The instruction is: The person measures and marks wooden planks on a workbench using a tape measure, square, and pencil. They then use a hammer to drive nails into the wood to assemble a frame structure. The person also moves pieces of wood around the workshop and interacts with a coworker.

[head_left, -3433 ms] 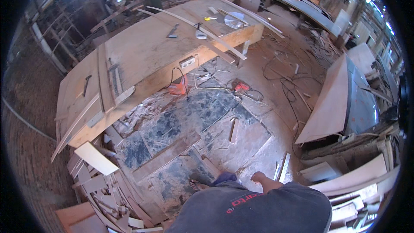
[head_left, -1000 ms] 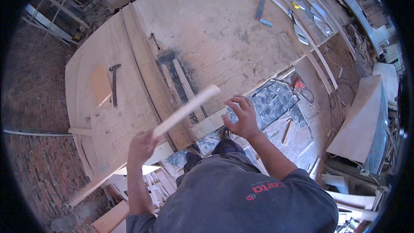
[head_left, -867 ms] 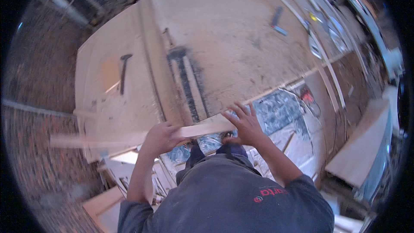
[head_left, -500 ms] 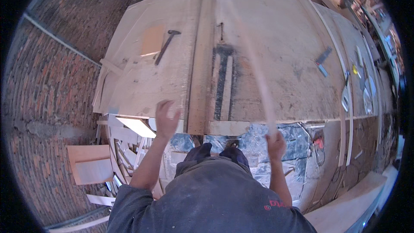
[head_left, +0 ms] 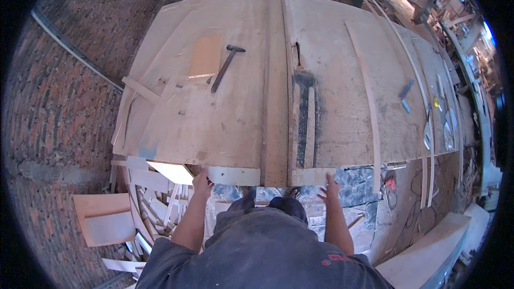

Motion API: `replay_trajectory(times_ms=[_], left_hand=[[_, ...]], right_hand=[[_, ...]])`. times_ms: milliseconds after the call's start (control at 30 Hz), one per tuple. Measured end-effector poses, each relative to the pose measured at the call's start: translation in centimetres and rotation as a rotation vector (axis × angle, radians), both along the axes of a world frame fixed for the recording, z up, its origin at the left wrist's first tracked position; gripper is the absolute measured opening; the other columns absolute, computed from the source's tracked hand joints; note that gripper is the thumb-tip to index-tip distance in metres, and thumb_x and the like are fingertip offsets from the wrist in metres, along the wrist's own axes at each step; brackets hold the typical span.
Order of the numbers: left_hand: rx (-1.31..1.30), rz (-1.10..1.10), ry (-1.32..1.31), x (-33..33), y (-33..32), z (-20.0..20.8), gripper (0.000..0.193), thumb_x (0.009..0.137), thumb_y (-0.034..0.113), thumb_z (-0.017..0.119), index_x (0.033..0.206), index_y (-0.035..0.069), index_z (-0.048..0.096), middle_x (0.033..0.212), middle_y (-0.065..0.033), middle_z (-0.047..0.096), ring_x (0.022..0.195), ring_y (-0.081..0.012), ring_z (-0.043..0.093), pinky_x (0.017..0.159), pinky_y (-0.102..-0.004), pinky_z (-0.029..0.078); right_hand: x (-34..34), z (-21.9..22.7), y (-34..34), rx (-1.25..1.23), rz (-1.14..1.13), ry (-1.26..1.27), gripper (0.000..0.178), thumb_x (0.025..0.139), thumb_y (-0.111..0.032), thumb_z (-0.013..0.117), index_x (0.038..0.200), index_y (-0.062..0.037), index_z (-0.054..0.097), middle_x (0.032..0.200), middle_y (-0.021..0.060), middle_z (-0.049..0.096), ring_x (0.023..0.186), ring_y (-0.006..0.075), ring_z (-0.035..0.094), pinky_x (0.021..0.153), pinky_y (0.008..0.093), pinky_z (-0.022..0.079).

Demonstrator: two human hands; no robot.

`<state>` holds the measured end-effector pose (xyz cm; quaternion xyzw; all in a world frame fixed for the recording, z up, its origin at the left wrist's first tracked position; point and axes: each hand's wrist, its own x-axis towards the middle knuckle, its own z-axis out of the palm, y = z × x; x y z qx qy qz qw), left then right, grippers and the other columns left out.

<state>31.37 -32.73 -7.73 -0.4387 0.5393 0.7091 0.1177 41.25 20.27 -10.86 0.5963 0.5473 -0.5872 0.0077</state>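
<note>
At the near edge of the large wooden worktable [head_left: 225,112], my left hand [head_left: 201,184] is closed on the rim, beside the left end of a pale edge board [head_left: 234,175]. My right hand [head_left: 330,190] touches the right end of another pale edge board [head_left: 308,175], its fingers spread and holding nothing. A long thin wooden strip [head_left: 365,85] lies on the tabletop to the right of that hand, its near end jutting past the edge. Between my hands, a long raised wooden rail [head_left: 276,85] runs away from me across the table.
A hammer [head_left: 227,69] lies by a small tan board [head_left: 205,56]. A blue-handled tool [head_left: 405,96] and more long strips [head_left: 423,96] are at the right. Offcuts [head_left: 158,203] are piled below the left edge, near a brick wall [head_left: 53,118].
My right hand has let go of the wooden strip, which now lies farther right on the table. My left hand has come down to the table's edge. The view has shifted slightly.
</note>
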Motion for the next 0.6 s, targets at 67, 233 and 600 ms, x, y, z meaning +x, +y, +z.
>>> replay_trajectory(times_ms=[67, 233, 600], left_hand=[[-0.033, -0.134, 0.047, -0.4, 0.3, 0.4, 0.045, 0.092, 0.034, 0.075, 0.120, 0.003, 0.057, 0.109, -0.0127, 0.064, 0.094, -0.0277, 0.066, 0.075, -0.0481, 0.057], [-0.013, -0.290, 0.029, -1.9, -0.4, 2.7, 0.046, 0.092, 0.032, 0.075, 0.118, -0.001, 0.058, 0.107, -0.0131, 0.065, 0.092, -0.0261, 0.068, 0.076, -0.0478, 0.060], [-0.241, -0.873, -0.087, 2.0, 3.7, 3.9, 0.044, 0.083, 0.036, 0.081, 0.102, -0.003, 0.074, 0.090, -0.0115, 0.074, 0.077, -0.0154, 0.069, 0.061, -0.0319, 0.055]], right_hand=[[-1.8, 1.3, -3.4, -0.565, -0.204, 0.388, 0.053, 0.092, -0.043, 0.072, 0.130, -0.0106, 0.056, 0.118, 0.0118, 0.066, 0.112, 0.0324, 0.062, 0.088, 0.0574, 0.054], [-1.6, 3.4, -5.0, -0.229, -0.251, 0.610, 0.042, 0.096, -0.034, 0.069, 0.128, -0.0097, 0.056, 0.111, 0.0063, 0.069, 0.095, 0.0263, 0.070, 0.077, 0.0426, 0.060], [-1.6, 26.3, -5.4, 0.566, 0.065, 0.774, 0.038, 0.093, -0.016, 0.073, 0.123, 0.0011, 0.058, 0.102, 0.0087, 0.069, 0.083, 0.0157, 0.068, 0.067, 0.0316, 0.057]])
